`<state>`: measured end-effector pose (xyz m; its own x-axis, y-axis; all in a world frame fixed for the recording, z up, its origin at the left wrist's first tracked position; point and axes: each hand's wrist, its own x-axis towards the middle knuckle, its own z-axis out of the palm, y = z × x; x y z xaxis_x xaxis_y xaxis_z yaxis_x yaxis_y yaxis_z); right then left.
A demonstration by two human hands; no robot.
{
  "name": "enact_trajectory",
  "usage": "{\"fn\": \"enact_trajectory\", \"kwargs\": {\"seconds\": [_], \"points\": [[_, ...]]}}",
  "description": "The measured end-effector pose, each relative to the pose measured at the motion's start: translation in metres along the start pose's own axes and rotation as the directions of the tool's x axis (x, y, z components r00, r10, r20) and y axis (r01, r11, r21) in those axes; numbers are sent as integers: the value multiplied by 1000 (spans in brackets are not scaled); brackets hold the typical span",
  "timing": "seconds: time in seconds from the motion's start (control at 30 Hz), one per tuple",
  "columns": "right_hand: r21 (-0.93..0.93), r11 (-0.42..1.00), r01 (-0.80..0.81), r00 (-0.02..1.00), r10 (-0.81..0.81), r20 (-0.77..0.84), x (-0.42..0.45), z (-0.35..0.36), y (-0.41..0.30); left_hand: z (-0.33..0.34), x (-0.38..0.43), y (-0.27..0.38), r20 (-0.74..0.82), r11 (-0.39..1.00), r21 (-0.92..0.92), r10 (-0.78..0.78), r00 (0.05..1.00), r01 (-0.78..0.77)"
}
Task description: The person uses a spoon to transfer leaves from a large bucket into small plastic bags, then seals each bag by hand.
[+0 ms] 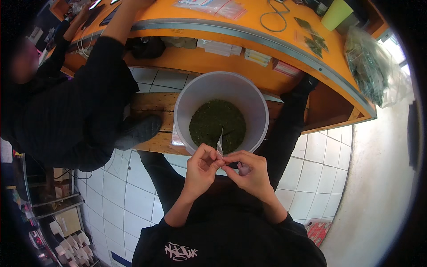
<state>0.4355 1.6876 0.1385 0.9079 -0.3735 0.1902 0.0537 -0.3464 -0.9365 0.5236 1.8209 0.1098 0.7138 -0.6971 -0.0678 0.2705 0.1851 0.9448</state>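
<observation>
Between my legs stands a large translucent plastic bucket [262,115] with dark green, leafy-looking material [217,121] at its bottom. Over its near rim, my left hand [201,168] and my right hand [252,170] meet, fingertips almost touching. They pinch the lower end of a thin, pale, flat piece [220,147], seen nearly edge-on, whose tip points up over the bucket; whether it is paper or plastic I cannot tell. Something pale pink and crumpled [244,168] lies inside the curled fingers of my right hand.
A wooden bench [153,101] lies under the bucket. Ahead, an orange worktable [250,26] holds clear zip bags [220,8], flat bags with green contents [313,45], a cable [273,21] and a yellow-green cup [337,15]. A full plastic bag [370,70] sits right. Another person in black [66,110] is close left.
</observation>
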Motion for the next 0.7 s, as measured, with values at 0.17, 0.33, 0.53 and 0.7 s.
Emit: {"fn": "enact_trajectory", "kwargs": {"seconds": [0.17,0.33,0.53,0.7], "points": [[43,999,-12,1000,13,-14,0,0,2,1,0,-1,-21,1000,5,24,999,-24],[48,999,-9,1000,9,-2,-1,-3,5,1,0,-1,-5,1000,-26,12,1000,-12],[64,997,-52,999,51,8,-3,-1,7,-1,-1,1,3,1000,10,-17,1000,17],[69,990,-127,992,124,36,-4,-2,1,3,-6,-1,-35,999,40,-14,999,15]]}}
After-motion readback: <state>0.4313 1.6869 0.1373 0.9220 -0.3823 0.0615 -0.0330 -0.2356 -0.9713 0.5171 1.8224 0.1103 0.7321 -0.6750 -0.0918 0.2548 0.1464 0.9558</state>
